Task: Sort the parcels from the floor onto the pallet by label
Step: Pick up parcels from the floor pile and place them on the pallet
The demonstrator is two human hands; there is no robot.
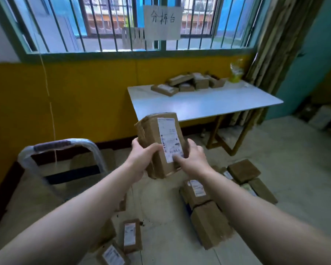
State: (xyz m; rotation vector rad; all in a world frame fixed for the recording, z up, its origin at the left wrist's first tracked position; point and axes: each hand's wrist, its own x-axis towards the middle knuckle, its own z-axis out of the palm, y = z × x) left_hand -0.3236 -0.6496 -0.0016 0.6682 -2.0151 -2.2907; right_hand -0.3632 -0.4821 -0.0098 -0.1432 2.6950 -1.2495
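Note:
I hold a brown cardboard parcel [157,136] upright in front of me, its white shipping label [169,139] turned toward me. My left hand [141,157] grips its lower left side with the thumb across the front. My right hand [191,155] grips the lower right edge, thumb lying on the label's bottom. Several more brown parcels lie on the floor: a group at the right [243,171], a pair just below my right arm [199,192], and others near the bottom edge [131,236]. No pallet is visible.
A white table [208,104] stands against the yellow wall with a pile of parcels [189,83] at its back. A hand cart with a wrapped metal handle [61,144] stands at the left. A paper sign [161,22] hangs on the barred window.

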